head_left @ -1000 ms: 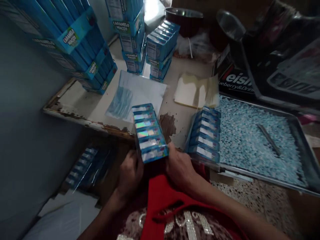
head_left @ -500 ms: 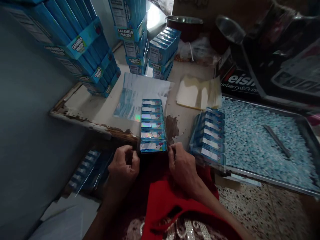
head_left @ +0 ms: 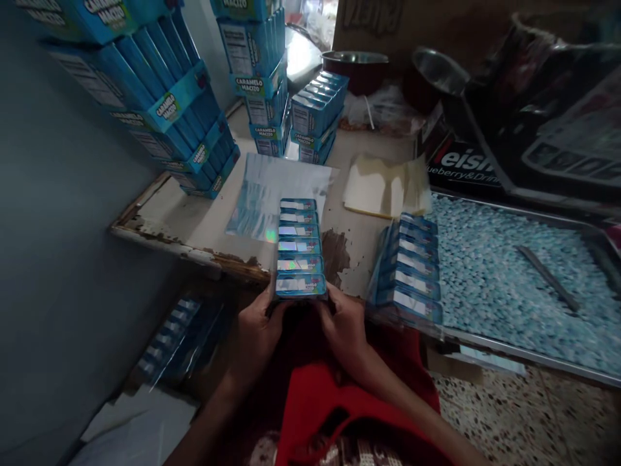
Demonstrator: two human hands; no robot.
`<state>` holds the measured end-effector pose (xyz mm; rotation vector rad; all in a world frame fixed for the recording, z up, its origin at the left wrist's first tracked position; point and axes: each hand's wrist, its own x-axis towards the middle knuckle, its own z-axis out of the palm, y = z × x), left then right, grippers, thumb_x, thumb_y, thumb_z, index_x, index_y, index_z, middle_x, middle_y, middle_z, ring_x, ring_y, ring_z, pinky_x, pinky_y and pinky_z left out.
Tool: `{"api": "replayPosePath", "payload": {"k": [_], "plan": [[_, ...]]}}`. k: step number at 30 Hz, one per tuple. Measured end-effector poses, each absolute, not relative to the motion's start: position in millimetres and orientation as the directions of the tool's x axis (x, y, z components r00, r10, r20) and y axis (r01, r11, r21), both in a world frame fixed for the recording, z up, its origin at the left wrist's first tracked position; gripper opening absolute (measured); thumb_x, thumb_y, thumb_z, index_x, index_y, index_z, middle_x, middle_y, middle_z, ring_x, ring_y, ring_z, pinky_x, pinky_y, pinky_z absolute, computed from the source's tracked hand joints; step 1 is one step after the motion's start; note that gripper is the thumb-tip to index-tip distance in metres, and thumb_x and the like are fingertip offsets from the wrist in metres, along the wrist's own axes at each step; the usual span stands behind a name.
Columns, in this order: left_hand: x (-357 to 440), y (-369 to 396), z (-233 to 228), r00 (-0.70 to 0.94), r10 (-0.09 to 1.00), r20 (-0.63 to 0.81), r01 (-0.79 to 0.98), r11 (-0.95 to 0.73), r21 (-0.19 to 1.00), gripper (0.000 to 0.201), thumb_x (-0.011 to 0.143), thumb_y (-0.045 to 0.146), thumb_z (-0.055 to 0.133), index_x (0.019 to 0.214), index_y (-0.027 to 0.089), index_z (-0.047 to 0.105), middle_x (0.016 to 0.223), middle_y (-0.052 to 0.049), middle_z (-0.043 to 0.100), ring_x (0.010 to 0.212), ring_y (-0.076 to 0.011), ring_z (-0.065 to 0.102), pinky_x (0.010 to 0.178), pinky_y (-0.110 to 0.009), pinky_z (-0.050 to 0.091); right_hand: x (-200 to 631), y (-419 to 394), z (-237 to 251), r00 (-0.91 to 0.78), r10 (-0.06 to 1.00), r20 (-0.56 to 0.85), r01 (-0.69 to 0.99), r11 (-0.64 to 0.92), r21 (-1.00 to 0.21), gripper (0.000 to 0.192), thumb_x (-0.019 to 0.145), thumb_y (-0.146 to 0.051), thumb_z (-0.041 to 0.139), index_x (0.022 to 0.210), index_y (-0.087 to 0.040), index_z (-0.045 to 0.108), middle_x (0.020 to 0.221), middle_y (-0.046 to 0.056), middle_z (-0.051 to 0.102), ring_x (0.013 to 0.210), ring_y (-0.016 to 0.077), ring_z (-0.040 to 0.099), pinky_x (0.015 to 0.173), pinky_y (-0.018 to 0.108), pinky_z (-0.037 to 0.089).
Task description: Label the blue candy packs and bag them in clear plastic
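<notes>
A pack of blue candy boxes (head_left: 299, 247), several in a row with white labels on top, lies at the table's near edge in front of me. Clear film seems to wrap it. My left hand (head_left: 262, 321) grips its near left corner, thumb toward me and the other fingers mostly hidden along the side. On the near right corner, my right hand (head_left: 343, 321) is closed in the same way. Beneath the pack's far end is a stack of clear plastic sheets (head_left: 252, 194). To the right stands a similar film-wrapped pack (head_left: 410, 268).
Tall stacks of blue candy packs (head_left: 189, 129) rise at the back left. Pale yellow-edged sheets (head_left: 378, 184) lie right of centre. A tray of blue-white candies (head_left: 495, 265) with a flat metal strip (head_left: 548, 278) fills the right. More packs (head_left: 169, 330) sit low at the left.
Both hands have come inward, from pinching beside the pack's near corners to gripping its near end from both sides. The whole view has shifted slightly downward.
</notes>
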<state>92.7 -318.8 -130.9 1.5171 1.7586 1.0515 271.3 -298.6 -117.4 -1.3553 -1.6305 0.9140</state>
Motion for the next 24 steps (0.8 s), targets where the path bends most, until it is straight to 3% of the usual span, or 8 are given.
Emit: {"api": "replayPosePath", "payload": {"k": [6, 12, 18, 22, 23, 24], "plan": [[98.3, -320.6, -133.8, -0.305, 0.949, 0.079, 0.593, 0.124, 0.796, 0.031, 0.094, 0.037, 0.062, 0.117, 0.024, 0.079, 0.113, -0.003, 0.081, 0.101, -0.0269, 0.077, 0.09, -0.037, 0.06, 274.2, -301.2, -124.5, -0.084, 0.983, 0.165, 0.445, 0.185, -0.876, 0.039, 0.101, -0.019, 0.052, 0.137, -0.022, 0.066, 0.126, 0.009, 0.076, 0.11, 0.0231, 0.075, 0.098, 0.034, 0.057], [96.4, -321.8, -136.9, -0.313, 0.939, 0.14, 0.679, 0.118, 0.725, 0.028, 0.095, 0.037, 0.062, 0.112, 0.025, 0.081, 0.098, -0.004, 0.082, 0.092, -0.0261, 0.078, 0.08, -0.034, 0.062, 274.9, -299.3, -126.5, -0.066, 0.968, 0.242, 0.506, 0.241, -0.828, 0.034, 0.099, -0.014, 0.051, 0.127, -0.019, 0.07, 0.112, 0.009, 0.08, 0.098, 0.02, 0.078, 0.087, 0.027, 0.059], [107.2, -324.3, -151.9, -0.4, 0.908, 0.126, 0.623, 0.168, 0.764, 0.032, 0.096, 0.044, 0.062, 0.113, 0.025, 0.081, 0.111, -0.006, 0.081, 0.103, -0.0296, 0.077, 0.085, -0.037, 0.063, 271.3, -295.3, -129.9, -0.053, 0.96, 0.274, 0.548, 0.258, -0.796, 0.024, 0.099, -0.014, 0.051, 0.105, -0.021, 0.073, 0.088, 0.004, 0.079, 0.078, 0.0167, 0.077, 0.077, 0.023, 0.057], [83.6, -325.6, -151.1, -0.305, 0.95, 0.07, 0.559, 0.119, 0.82, 0.038, 0.093, 0.048, 0.066, 0.123, 0.029, 0.076, 0.123, -0.005, 0.078, 0.114, -0.0321, 0.074, 0.098, -0.045, 0.061, 275.4, -299.5, -117.6, -0.047, 0.99, 0.135, 0.488, 0.14, -0.861, 0.015, 0.098, -0.022, 0.058, 0.107, -0.021, 0.069, 0.095, 0.006, 0.079, 0.085, 0.0194, 0.076, 0.081, 0.028, 0.058], [69.4, -322.3, -148.0, -0.231, 0.97, 0.072, 0.511, 0.058, 0.858, 0.046, 0.091, 0.05, 0.067, 0.133, 0.031, 0.071, 0.126, -0.005, 0.076, 0.116, -0.0327, 0.073, 0.099, -0.046, 0.061, 277.3, -300.5, -111.1, -0.042, 0.997, 0.058, 0.439, 0.071, -0.896, 0.022, 0.094, -0.029, 0.067, 0.115, -0.021, 0.067, 0.102, 0.007, 0.079, 0.091, 0.0212, 0.076, 0.083, 0.03, 0.059], [53.8, -315.9, -144.3, -0.154, 0.984, 0.092, 0.449, -0.013, 0.893, 0.058, 0.09, 0.053, 0.068, 0.144, 0.033, 0.062, 0.13, -0.005, 0.074, 0.118, -0.0332, 0.072, 0.098, -0.046, 0.062, 278.6, -300.4, -104.1, -0.04, 0.999, -0.02, 0.372, -0.004, -0.928, 0.044, 0.087, -0.035, 0.077, 0.126, -0.021, 0.061, 0.113, 0.009, 0.077, 0.099, 0.0234, 0.076, 0.087, 0.033, 0.059]]}}
